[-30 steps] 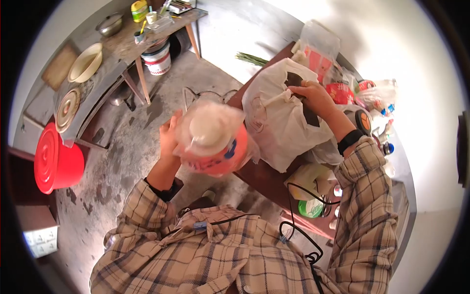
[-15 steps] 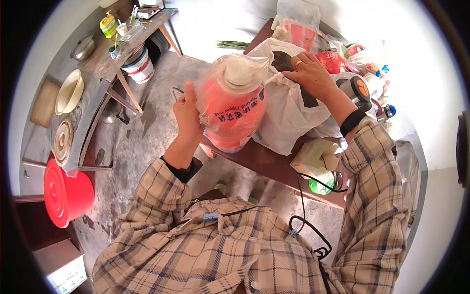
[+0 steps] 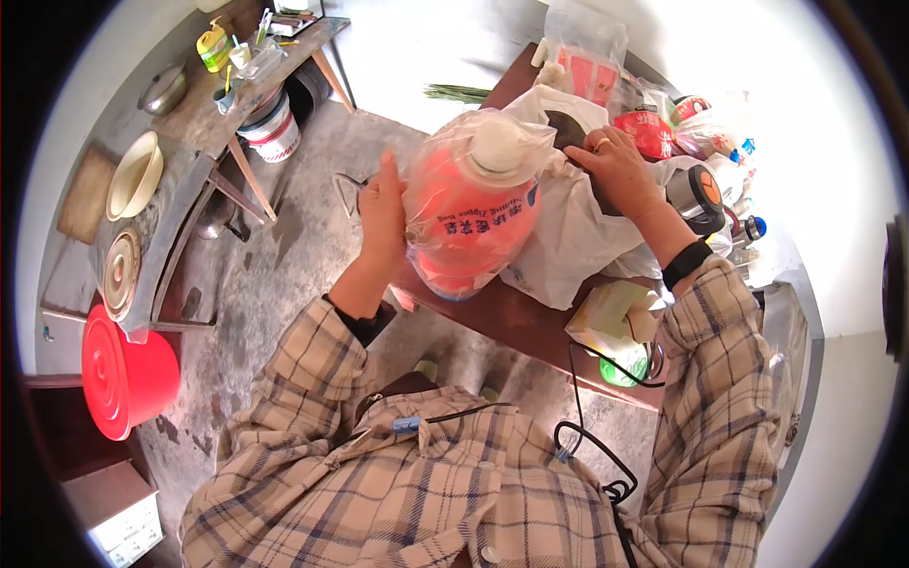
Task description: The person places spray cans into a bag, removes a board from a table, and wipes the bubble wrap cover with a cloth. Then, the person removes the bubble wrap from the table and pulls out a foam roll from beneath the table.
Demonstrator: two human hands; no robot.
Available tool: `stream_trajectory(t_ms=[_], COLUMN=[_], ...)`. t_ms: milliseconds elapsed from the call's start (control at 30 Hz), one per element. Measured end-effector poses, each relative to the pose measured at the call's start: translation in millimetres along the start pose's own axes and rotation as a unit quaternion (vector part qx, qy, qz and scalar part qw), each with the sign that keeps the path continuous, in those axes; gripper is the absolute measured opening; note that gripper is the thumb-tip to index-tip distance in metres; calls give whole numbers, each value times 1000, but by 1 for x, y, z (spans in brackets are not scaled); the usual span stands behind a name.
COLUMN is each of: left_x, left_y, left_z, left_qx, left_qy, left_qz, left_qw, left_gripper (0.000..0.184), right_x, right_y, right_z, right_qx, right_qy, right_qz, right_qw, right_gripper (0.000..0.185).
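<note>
A clear plastic zipper bag (image 3: 473,222) with a red panel and dark lettering stands on the near edge of the brown table; a white round cap-like shape shows at its top. My left hand (image 3: 383,213) grips the left side of this bag, thumb up, its other fingers partly hidden. Beside it, to the right, is a white plastic carrier bag (image 3: 559,256) with a dark patch on it. My right hand (image 3: 617,166) is closed on the upper part of the carrier bag, fingertips near a dark round shape (image 3: 565,128).
Behind my right wrist stand a steel flask (image 3: 696,194) and red food packets (image 3: 646,134). A tissue box (image 3: 611,312) and a green-labelled container (image 3: 625,364) sit at the brown table's (image 3: 516,322) near edge, by a black cable. At left are a side table and red bucket (image 3: 128,369).
The zipper bag and my left hand have shifted right, up against the carrier bag. My right hand has moved slightly right and down, staying on the carrier bag.
</note>
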State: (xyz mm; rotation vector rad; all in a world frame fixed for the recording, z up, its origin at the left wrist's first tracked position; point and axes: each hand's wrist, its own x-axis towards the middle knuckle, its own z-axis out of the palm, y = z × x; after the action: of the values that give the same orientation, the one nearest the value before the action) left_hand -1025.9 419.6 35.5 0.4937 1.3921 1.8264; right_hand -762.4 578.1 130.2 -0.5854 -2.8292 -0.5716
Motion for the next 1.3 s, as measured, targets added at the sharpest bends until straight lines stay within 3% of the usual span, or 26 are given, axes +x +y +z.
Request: stream_trajectory(t_ms=[233,400,467,567,600,667,733,767,800,833,867,900,933,1000,1067,1133,1167,1200,1267,1300], left_x=[8,6,8,13,22,8,-5,4,-24,-68,-80,-109,-142,-209,-243,-311,-342,-361,-411,-442], left_y=[-11,-14,-18,-36,-51,-63,-97,-143,-153,-148,-174,-177,-170,-158,-188,-188,-188,-199,-206,-201], left_z=[-18,-28,-31,-65,-89,-117,-175,-236,-245,-222,-249,-237,-196,-105,-51,57,98,127,190,227], left_qx=[87,190,60,92,100,144,215,246,267,223,283,332,337,407,372,489,457,445,416,399], left_qy=[-115,-120,-124,11,41,120,102,65,23,12,-29,-123,-140,-268,-267,-486,-456,-501,-570,-596], left_qz=[105,172,113,63,44,-4,-36,-39,-96,-190,-278,-334,-329,-304,-356,-171,-238,-231,-228,-232], left_qw=[984,959,984,994,993,982,971,966,959,956,917,873,871,819,815,704,726,705,670,657], left_gripper=[60,59,58,55,54,42,18,14,15,17,16,12,12,13,16,18,19,20,21,21], right_x=[-15,-54,-81,-138,-161,-218,-268,-292,-316,-340,-359,-380,-401,-444,-497,-583,-614,-643,-699,-726], right_y=[-9,-30,-36,-50,-59,-76,-98,-109,-116,-124,-131,-136,-140,-147,-157,-174,-180,-187,-199,-205], right_z=[-20,-78,-101,-132,-135,-146,-155,-154,-156,-152,-152,-151,-154,-166,-181,-199,-207,-217,-236,-243], right_qx=[62,154,194,165,193,222,320,342,320,338,321,323,327,327,309,312,278,277,323,334], right_qy=[40,65,112,169,213,200,220,254,225,250,258,266,273,263,288,283,269,270,311,329], right_qz=[71,166,203,286,330,451,537,559,576,593,610,616,620,627,633,630,644,648,723,738], right_qw=[995,972,953,929,899,841,749,711,717,687,677,668,659,657,650,653,659,656,526,486], right_gripper=[56,54,50,41,40,36,32,30,30,29,27,27,26,25,22,21,19,19,19,18])
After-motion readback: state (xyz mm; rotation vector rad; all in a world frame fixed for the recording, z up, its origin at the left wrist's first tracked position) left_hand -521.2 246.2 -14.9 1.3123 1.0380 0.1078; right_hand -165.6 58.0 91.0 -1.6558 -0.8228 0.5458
